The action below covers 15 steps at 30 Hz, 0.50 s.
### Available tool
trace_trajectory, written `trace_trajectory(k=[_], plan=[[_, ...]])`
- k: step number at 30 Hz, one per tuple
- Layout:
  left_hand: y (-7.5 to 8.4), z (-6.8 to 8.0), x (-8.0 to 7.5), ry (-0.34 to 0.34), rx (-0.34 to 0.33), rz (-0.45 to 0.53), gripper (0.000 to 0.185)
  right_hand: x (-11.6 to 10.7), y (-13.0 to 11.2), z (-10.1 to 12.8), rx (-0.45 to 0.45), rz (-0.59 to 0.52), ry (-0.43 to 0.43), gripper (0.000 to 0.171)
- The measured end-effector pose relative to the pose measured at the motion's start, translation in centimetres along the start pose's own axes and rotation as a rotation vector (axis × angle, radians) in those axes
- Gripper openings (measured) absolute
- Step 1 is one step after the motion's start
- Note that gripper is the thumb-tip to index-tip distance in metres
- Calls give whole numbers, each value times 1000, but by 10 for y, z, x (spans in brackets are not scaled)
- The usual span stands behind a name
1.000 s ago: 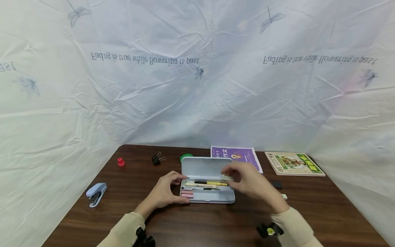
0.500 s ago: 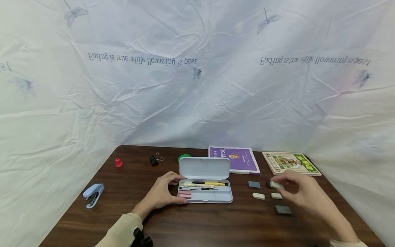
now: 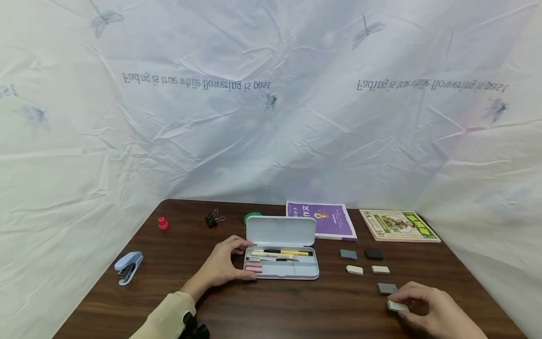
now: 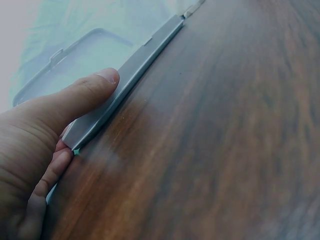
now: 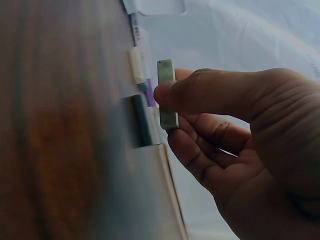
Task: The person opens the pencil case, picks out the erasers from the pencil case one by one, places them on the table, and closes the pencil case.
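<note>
Grey metal pencil case (image 3: 281, 263) lies open mid-table in the head view, lid (image 3: 281, 231) tipped back toward the far edge. Tray contents: a yellow pen (image 3: 290, 252), a cream pen (image 3: 271, 254) and a thin dark pen (image 3: 273, 259) lying lengthwise, plus a pink eraser (image 3: 254, 267) in the near-left corner. The right part of the tray shows bare dividers. My left hand (image 3: 223, 264) holds the case's left end, fingers on the far corner and thumb on the near one. My right hand (image 3: 427, 309) is low at the near right of the table (image 3: 296, 306), well apart from the case, pinching a small pale eraser (image 3: 397, 306) at its fingertips. Just beyond it lies a grey eraser (image 3: 387, 288); farther off, two cream erasers (image 3: 354, 270) (image 3: 380, 270) and two dark ones (image 3: 348, 254) (image 3: 374, 254) sit between my right hand and the case.

Left wrist view: thumb (image 4: 85, 97) pressed along the case's rim (image 4: 125, 85), fingers below curled against the near corner; the tray's inside is not visible.

Right wrist view: thumb (image 5: 210, 92) and fingers (image 5: 200, 155) narrowly pinch the pale eraser (image 5: 167, 94) on edge, held just clear of the wood. A darker eraser (image 5: 143, 120) lies on the table right beside it.
</note>
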<state>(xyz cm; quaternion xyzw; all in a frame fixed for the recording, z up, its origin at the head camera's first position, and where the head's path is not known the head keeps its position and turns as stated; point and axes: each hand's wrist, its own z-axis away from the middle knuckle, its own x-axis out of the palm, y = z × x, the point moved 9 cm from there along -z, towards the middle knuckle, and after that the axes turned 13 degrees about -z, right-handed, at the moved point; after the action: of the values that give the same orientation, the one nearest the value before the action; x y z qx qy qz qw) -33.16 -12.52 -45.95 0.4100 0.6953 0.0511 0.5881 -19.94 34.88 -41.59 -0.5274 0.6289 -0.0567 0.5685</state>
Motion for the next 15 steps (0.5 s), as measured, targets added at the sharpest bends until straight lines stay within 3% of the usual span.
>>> trace_trajectory(k=[15], plan=[[1,-1,-1,-1,-5,2,80,14,15,1,84,4,-95,38]])
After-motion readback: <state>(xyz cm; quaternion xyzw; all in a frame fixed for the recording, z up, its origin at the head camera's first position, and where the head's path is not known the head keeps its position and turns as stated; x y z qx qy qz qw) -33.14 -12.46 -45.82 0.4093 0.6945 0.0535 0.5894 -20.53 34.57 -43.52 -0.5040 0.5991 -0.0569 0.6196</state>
